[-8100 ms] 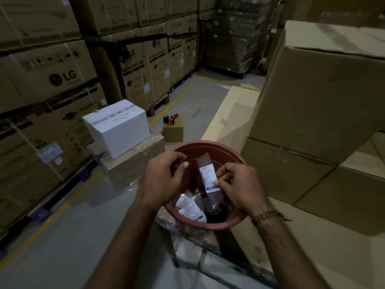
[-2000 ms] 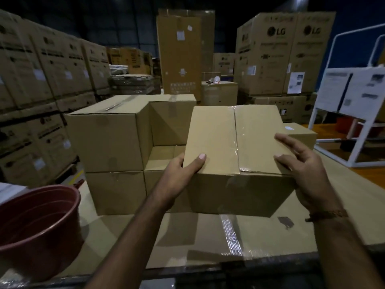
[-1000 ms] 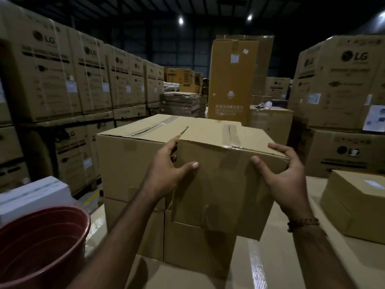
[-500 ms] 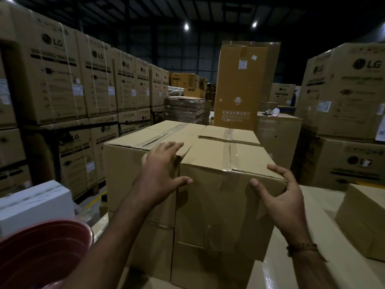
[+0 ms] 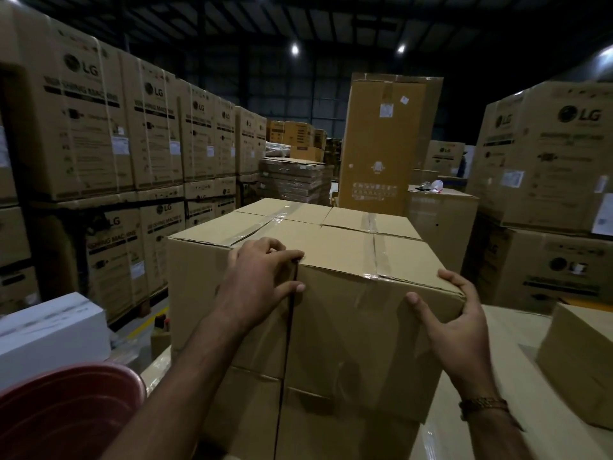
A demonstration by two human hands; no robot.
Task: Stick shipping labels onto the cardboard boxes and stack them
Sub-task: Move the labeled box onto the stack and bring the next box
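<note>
**Stacking step: top box nearly seated**

Head view: I had the taped cardboard box (image 5: 361, 313) sitting on the upper tier of the stack, tight against the neighbouring box (image 5: 202, 277) on its left. My left hand (image 5: 262, 287) lay over the seam between the two, fingers curled at the top edge, thumb flat on the front face; whether it actually gripped anything I couldn't tell. My right hand (image 5: 454, 323) clasped the near right corner, fingers bent over the top edge, thumb pressed on the front.

Read: stacking, not labelling. No label was visible on this box from here. Next move likely a small squaring nudge, then release.

Materials: plain brown corrugated board, sharp edges, glossy clear tape along the top seams. Red plastic tub (image 5: 66, 416) sat lower left, rounded rim; a white carton (image 5: 49, 333) behind it.
</note>
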